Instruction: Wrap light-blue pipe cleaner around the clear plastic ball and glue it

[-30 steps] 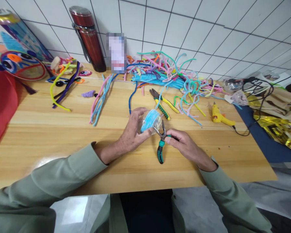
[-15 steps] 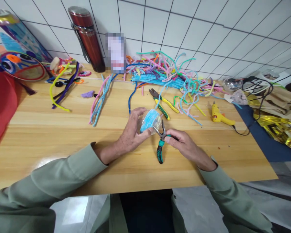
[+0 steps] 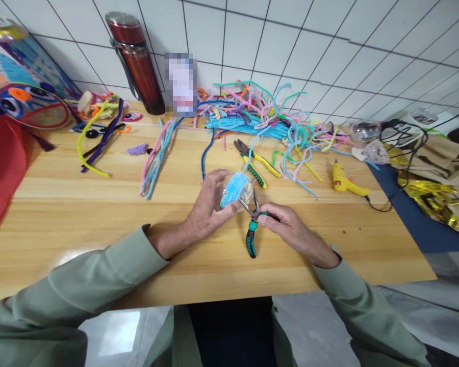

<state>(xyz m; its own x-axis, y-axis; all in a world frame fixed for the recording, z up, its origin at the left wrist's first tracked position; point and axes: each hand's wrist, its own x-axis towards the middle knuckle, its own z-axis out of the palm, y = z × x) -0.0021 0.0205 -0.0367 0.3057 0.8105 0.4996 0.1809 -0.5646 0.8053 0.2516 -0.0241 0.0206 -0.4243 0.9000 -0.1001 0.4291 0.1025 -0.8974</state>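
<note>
Only our view shifts slightly — our left hand (image 3: pixel 202 211) clasps the slanting blue-wrapped piece (image 3: pixel 235 187) just left of the splayed pliers (image 3: pixel 254 214) — pinched by our right hand (image 3: pixel 286 224).

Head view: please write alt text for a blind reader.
The left hand holds a blue-and-clear object; the right hand holds open teal pliers beside it. Pipe cleaners and a yellow glue gun lie on the table.
</note>
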